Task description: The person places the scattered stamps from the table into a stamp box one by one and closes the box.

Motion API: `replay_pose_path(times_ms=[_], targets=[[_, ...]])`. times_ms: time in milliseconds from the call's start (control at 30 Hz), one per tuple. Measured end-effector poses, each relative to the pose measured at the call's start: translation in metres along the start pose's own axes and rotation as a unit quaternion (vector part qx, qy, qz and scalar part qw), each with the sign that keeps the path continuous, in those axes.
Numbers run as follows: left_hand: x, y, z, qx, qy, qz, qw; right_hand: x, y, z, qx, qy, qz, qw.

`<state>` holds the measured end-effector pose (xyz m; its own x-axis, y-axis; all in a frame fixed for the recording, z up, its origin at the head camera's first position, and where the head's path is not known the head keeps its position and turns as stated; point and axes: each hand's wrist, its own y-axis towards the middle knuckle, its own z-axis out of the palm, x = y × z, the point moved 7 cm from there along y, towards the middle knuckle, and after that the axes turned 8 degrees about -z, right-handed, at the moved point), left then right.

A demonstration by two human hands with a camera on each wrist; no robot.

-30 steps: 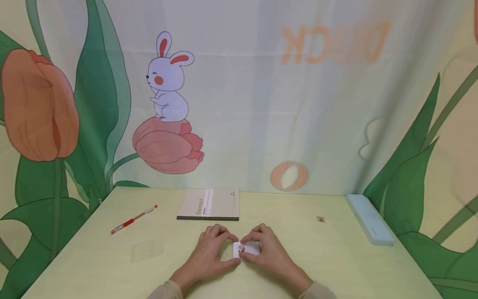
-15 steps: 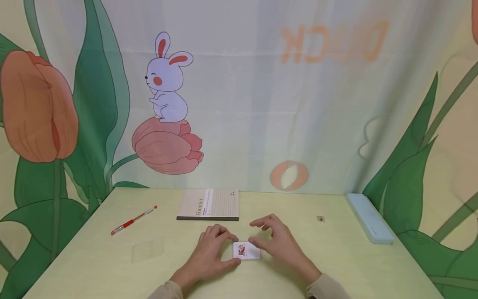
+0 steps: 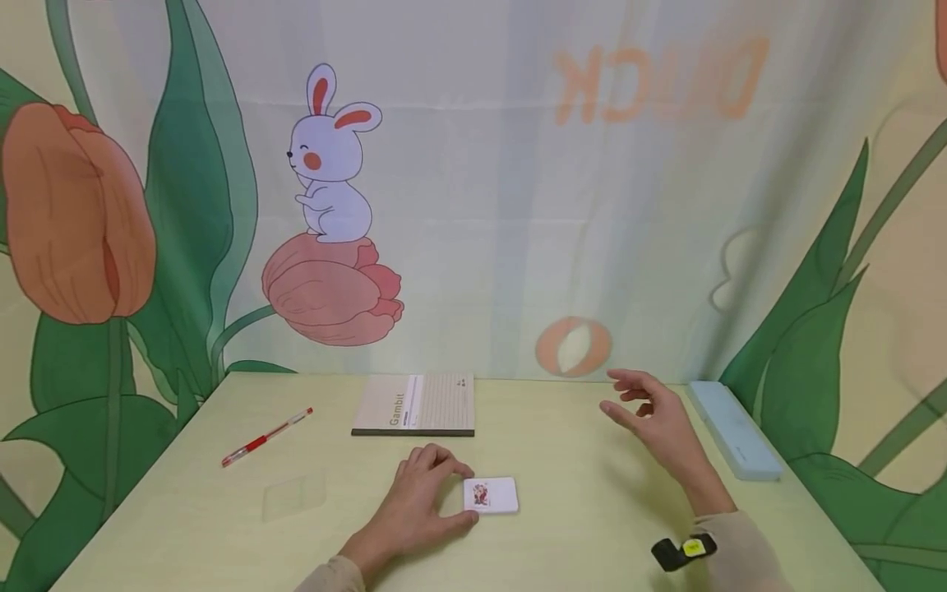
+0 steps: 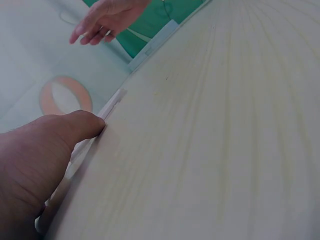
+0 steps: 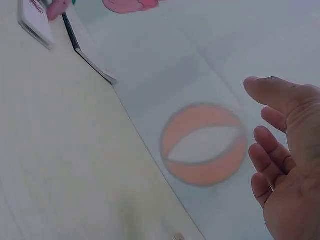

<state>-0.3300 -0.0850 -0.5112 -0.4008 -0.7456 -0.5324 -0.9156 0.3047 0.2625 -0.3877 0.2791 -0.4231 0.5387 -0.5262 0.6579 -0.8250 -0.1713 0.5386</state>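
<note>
While the left hand [image 3: 420, 500] pinches a flat white case [image 3: 501, 495] by its two long edges, thumb on one and index finger on the other, the right hand [image 3: 661, 423] hangs above the table [image 3: 562, 543], well to the right, its thumb apart from loosely bent fingers and nothing between them. The case lies flat, its left end between the left fingers. A small printed picture [image 3: 481, 494] sits on top just beside those fingers, so that part of the work looks done; the stretch farther from them is plain white, and whether anything is left to add cannot be told. The case is not yet released. Left of the left fingers lie a clear rectangular piece [image 3: 294, 498] and a red pen [image 3: 268, 437], beyond them a notebook [image 3: 413, 406]; a pale blue box [image 3: 735, 432] lies just right of the right fingers.
</note>
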Motion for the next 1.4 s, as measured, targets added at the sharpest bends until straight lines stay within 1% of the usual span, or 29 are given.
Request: replay_pose_path(times_ms=[100, 200, 300, 433, 567, 700, 867, 1067, 1267, 1400], targets=[[0.001, 0.000, 0.001, 0.000, 0.002, -0.001, 1.0000, -0.015, -0.003, -0.019, -0.016, -0.006, 0.004, 0.9999], [0.001, 0.001, 0.001, -0.003, 0.003, 0.000, 1.0000, -0.029, -0.007, -0.031, -0.021, -0.013, 0.013, 0.9996], [0.002, 0.001, 0.001, -0.005, 0.004, 0.001, 1.0000, -0.041, -0.012, -0.037, -0.015, -0.016, 0.025, 0.9994], [0.002, 0.000, 0.001, -0.002, 0.006, -0.001, 1.0000, -0.056, -0.018, -0.039, 0.006, -0.019, 0.043, 0.9989], [0.001, 0.000, 0.000, -0.001, 0.006, -0.002, 1.0000, -0.073, -0.023, -0.037, 0.032, -0.011, 0.069, 0.9971], [0.001, -0.001, -0.001, 0.000, 0.005, -0.004, 1.0000, -0.087, -0.028, -0.031, 0.052, -0.007, 0.090, 0.9945], [0.000, 0.000, 0.000, -0.001, 0.008, -0.002, 1.0000, -0.100, -0.030, -0.023, 0.073, -0.030, 0.100, 0.9918], [0.000, 0.000, 0.000, 0.000, 0.004, -0.002, 1.0000, -0.107, -0.033, -0.015, 0.098, -0.081, 0.093, 0.9875], [0.000, 0.000, -0.001, 0.000, 0.005, -0.003, 1.0000, -0.111, -0.035, -0.012, 0.104, -0.137, 0.068, 0.9828], [0.000, 0.000, -0.001, -0.002, 0.005, -0.002, 1.0000, -0.109, -0.035, -0.010, 0.102, -0.152, 0.068, 0.9807]])
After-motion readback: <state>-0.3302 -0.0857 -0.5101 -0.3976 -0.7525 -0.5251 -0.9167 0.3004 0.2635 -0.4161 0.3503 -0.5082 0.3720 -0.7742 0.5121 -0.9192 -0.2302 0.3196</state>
